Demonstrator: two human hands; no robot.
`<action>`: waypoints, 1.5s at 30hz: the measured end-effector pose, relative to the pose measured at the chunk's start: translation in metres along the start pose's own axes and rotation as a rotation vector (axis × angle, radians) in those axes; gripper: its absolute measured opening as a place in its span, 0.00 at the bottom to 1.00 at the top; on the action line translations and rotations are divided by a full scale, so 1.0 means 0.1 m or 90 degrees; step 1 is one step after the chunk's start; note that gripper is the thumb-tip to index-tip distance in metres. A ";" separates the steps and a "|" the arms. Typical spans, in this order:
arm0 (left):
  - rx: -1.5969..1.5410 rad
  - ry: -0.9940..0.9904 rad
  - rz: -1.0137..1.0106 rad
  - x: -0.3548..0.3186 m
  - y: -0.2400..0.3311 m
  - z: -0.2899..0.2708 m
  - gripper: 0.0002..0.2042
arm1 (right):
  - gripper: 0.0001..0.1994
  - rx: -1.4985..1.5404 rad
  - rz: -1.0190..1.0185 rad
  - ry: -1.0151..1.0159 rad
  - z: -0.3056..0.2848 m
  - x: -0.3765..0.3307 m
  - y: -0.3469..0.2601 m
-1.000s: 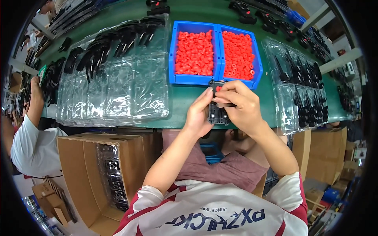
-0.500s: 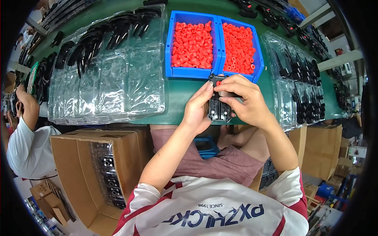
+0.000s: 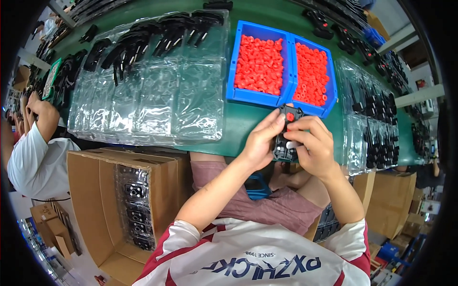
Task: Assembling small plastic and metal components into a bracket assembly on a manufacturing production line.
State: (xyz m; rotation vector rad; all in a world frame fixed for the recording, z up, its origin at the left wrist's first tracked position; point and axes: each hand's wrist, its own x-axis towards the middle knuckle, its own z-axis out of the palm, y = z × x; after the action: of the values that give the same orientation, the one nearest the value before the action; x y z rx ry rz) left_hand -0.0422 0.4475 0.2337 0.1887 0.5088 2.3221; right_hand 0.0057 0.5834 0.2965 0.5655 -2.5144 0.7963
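Note:
My left hand is closed around the left side of a black plastic housing, its thumb along the upper edge. A small red plastic piece sits in the upper part of the housing. My right hand is bent over the housing's right side, fingers and thumb drawn together against it. What lies between those fingertips is hidden. Just beyond the housing stand two joined blue bins: the left bin holds red plastic caps, the right bin small red rings.
A clear blister tray with black handle-like parts lies left on the green table. Another clear tray with black parts is at the right. Cardboard boxes flank my legs. A co-worker's arm shows far left.
The whole view has shifted, so table and bins sit further right and lower. My right fingers have moved down off the red piece, which now shows more fully. The left hand keeps its hold.

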 end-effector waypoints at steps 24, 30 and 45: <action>-0.150 -0.037 -0.068 -0.02 0.10 -0.06 0.17 | 0.11 -0.095 -0.086 -0.005 1.26 2.51 0.15; -0.111 0.053 -0.055 0.02 0.06 0.01 0.16 | 0.11 -0.310 0.054 -0.069 1.96 3.11 0.47; -0.145 0.005 -0.046 0.02 0.04 -0.16 0.24 | 0.10 0.001 0.110 -0.064 0.00 1.46 0.14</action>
State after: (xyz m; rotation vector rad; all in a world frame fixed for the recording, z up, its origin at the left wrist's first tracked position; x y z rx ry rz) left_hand -0.0507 0.4419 0.2208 0.0518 0.2480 2.2898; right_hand -0.1206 0.5584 0.3659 0.4025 -2.6832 0.8515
